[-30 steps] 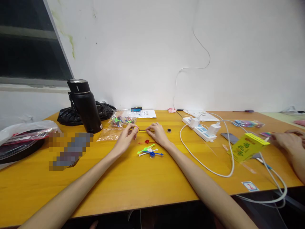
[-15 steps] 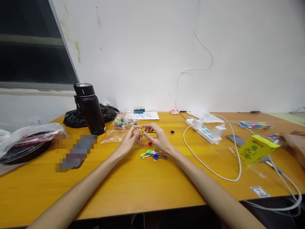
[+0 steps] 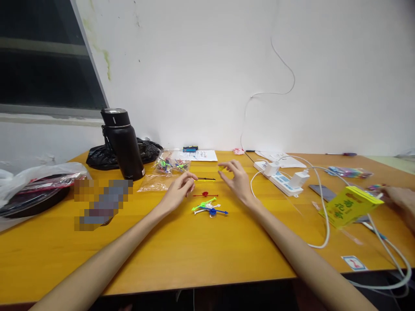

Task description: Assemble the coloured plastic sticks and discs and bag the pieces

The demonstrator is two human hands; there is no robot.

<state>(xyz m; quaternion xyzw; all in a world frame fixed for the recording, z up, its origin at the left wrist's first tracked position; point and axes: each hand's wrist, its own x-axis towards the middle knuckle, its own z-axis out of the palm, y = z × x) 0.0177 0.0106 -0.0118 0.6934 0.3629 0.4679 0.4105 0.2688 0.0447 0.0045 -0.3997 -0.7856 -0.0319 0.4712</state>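
Left hand: fingers bent, tips at one end of a thin, straight dark arrow; pinching or merely beside it, cannot tell. Right hand: released, fingers parted and curved, near the arrowhead end. Closer in, on smooth wood-grained table: round-centred red arrow; overlapping plastic-looking green arrow, white arrow, blue arrow.

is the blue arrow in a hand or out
Out: the blue arrow lies apart from both the left hand and the right hand.
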